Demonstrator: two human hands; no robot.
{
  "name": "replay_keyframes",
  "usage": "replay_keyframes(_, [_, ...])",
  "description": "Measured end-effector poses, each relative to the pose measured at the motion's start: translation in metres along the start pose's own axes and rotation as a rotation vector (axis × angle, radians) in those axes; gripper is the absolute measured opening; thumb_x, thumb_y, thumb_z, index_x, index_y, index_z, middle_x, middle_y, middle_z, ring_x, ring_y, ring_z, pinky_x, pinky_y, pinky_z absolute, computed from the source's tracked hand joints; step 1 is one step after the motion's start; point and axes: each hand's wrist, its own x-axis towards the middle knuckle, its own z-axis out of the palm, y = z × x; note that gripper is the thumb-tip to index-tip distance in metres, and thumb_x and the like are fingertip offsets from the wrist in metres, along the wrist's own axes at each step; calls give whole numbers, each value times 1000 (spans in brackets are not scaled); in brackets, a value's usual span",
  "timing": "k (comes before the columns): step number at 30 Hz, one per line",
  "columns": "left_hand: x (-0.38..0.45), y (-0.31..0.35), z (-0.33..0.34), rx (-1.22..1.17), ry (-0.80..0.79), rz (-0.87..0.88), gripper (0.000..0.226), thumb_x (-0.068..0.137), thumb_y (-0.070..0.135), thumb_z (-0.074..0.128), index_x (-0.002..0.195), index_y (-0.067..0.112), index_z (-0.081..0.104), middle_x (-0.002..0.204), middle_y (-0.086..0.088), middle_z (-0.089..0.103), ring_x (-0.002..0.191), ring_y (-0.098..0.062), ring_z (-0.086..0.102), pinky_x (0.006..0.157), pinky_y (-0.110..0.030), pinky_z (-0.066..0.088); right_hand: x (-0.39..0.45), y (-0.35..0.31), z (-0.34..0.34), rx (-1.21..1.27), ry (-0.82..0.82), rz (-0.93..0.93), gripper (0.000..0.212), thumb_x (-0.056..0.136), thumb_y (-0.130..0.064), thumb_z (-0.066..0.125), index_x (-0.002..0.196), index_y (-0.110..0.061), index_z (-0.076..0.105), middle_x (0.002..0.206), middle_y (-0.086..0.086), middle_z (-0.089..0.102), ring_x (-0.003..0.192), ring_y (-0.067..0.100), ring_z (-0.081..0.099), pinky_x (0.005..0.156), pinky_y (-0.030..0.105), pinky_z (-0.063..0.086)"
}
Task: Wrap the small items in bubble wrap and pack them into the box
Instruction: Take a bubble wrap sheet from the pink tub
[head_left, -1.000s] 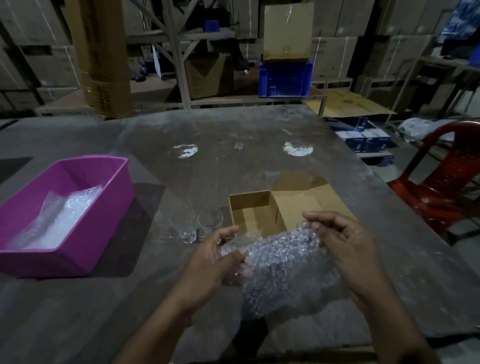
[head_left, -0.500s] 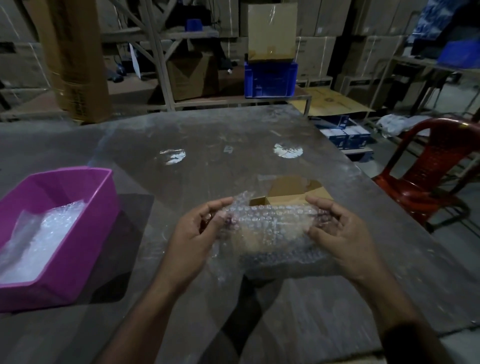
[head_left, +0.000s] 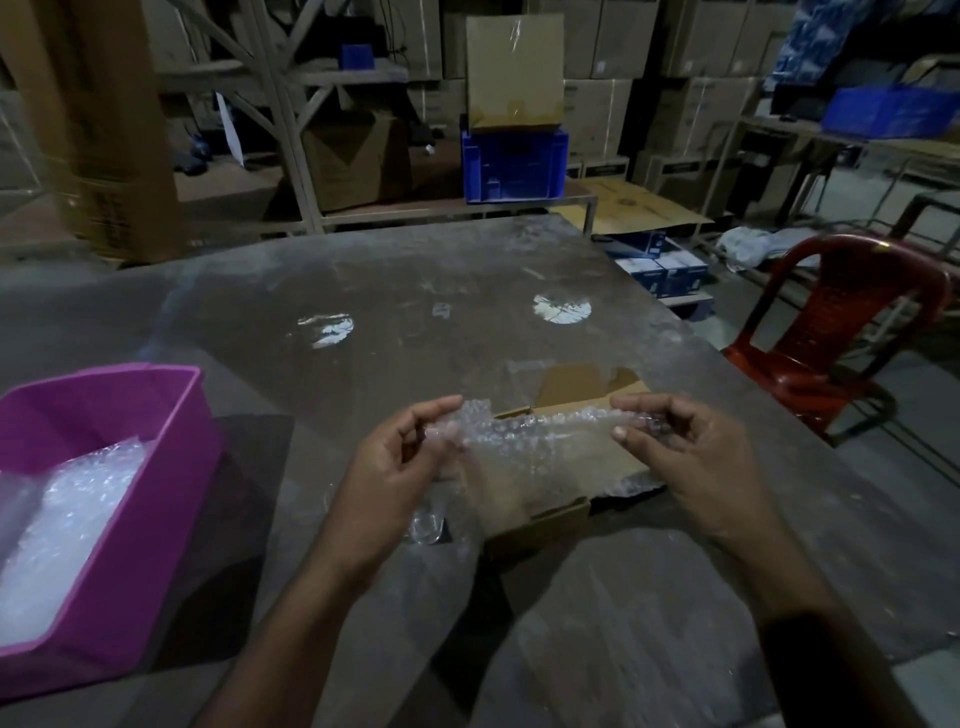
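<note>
At the far left of the frame your pink bin (head_left: 104, 499) sits on the table (head_left: 415, 291) with spare bubble wrap lying loose inside it, well apart from your hands. Moving right, your left hand (head_left: 387, 478) has its thumb and fingers closed in a pinch on the left end of the sheet (head_left: 535, 452). A second ago that sheet was a crumpled bundle held low, close to you; now you have pulled it out flat and lifted it, so it hangs stretched between both hands. It sits in front of the box (head_left: 540, 525), and you see the cardboard through it. A glass (head_left: 428, 525) shows dimly at lower centre, just below your left hand, half hidden by the sheet's hanging edge; a second ago two glasses stood clear beside the box, and I cannot tell where the second one is now. Your right hand (head_left: 691, 467) pinches the sheet's right end in the same way, fingers curled around the top edge. I judge this to mean the sheet is ready and the wrapping proper has not yet started: no glass is in the wrap, and I cannot tell whether the box holds anything. At the right edge stands a red chair (head_left: 831, 338).
</note>
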Motion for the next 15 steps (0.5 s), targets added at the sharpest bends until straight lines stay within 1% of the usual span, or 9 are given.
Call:
replay_keyframes(2, [2,-4,-4,225,8,61,34,76,39,82,109,35,74,80,4,70,70,-7,62,65,-24,52,3,-1,3,-41,15,3,17,81,-12,79,96,-20,75,95,-13,75,87,12,72,76,19,59])
replay_keyframes(4, [5,-8,-8,497,105,182,20,74,42,85,86,33,72,69,15,62,59,-2,55,56,-23,46,5,-1,7,-85,28,10,13,81,-16,79,92,-20,74,91,-14,74,85,9,72,72,21,60])
replay_keyframes(5, [7,-10,-11,610,144,246,20,75,44,84,77,32,67,70,14,60,60,-4,56,55,-25,45,5,0,8,-111,40,6,11,81,-18,79,90,-21,74,89,-14,74,84,7,71,70,20,59])
replay_keyframes(7, [9,-10,-15,750,169,317,28,78,47,80,69,32,59,74,12,52,67,-7,53,56,-28,44,6,1,9,-182,78,-13,10,81,-20,79,88,-23,73,91,-11,71,87,6,69,70,20,58])
replay_keyframes(9, [11,-11,-16,717,156,339,26,83,43,77,70,32,58,81,11,50,74,-8,54,61,-23,44,9,3,9,-236,94,-57,9,79,-24,81,84,-24,73,95,-10,65,89,5,65,76,18,55])
replay_keyframes(10, [12,-11,-16,630,147,327,21,87,40,73,74,31,60,86,9,54,79,-8,57,65,-20,45,11,3,8,-250,86,-78,11,77,-27,82,82,-23,73,98,-7,62,91,4,62,77,14,52])
replay_keyframes(12, [13,-9,-12,431,142,263,12,96,33,63,85,28,64,92,7,62,86,-5,61,72,-16,46,17,5,7,-227,58,-90,26,70,-39,80,80,-17,71,108,-6,58,98,1,59,80,11,47])
replay_keyframes(14, [14,-6,-5,271,136,190,18,102,30,55,91,18,64,87,8,64,80,-3,58,72,-18,46,24,6,7,-132,26,-91,37,70,-44,80,79,-10,65,119,-9,60,105,-3,59,84,18,50])
replay_keyframes(15, [15,-4,-1,211,138,156,23,104,28,52,92,13,63,82,8,61,77,-4,56,71,-20,46,28,8,7,-72,-3,-88,40,73,-43,82,79,-9,61,122,-9,62,109,-1,60,88,26,53])
